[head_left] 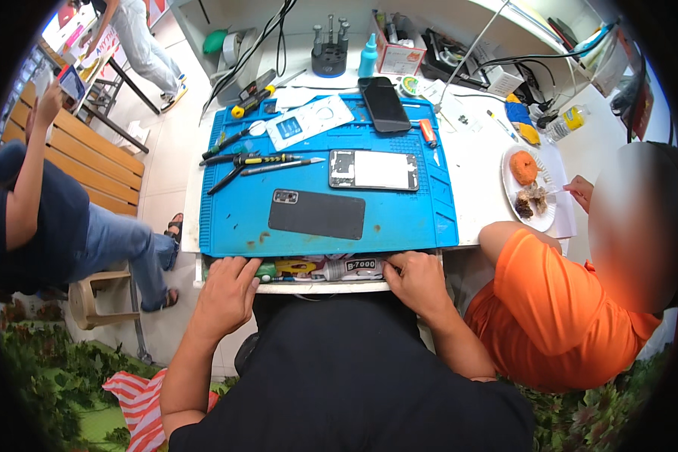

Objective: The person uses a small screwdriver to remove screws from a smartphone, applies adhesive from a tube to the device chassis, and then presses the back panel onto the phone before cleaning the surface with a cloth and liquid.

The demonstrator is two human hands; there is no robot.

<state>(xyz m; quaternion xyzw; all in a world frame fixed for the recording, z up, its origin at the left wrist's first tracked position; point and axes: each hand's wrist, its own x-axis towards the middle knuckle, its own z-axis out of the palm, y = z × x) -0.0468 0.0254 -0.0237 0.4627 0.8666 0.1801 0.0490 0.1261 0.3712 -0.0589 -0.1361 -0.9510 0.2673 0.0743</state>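
The drawer is white, shallow and pulled partly out, a narrow strip of its inside showing below the front edge of a blue work mat. It sits at the front of the white table, directly before the person's dark-clothed body. On the mat lie a dark rectangular back cover with a camera cutout, an opened phone with a white middle section, and a black phone near the far edge.

Crowded inside the drawer are a grey tube with a black label, a yellow tool and some green items toward the left; the rest is too covered to make out. At the back of the table, a dark round holder carries upright metal tools, and a red-and-white box is filled with mixed small things. To the right, a white plate bears a round orange food piece and darker bits.

The left hand rests palm down at the drawer's left front corner, and the right hand at its right end, beside the tube. Both have bent fingers with hidden tips; whether they grip the edge cannot be told.
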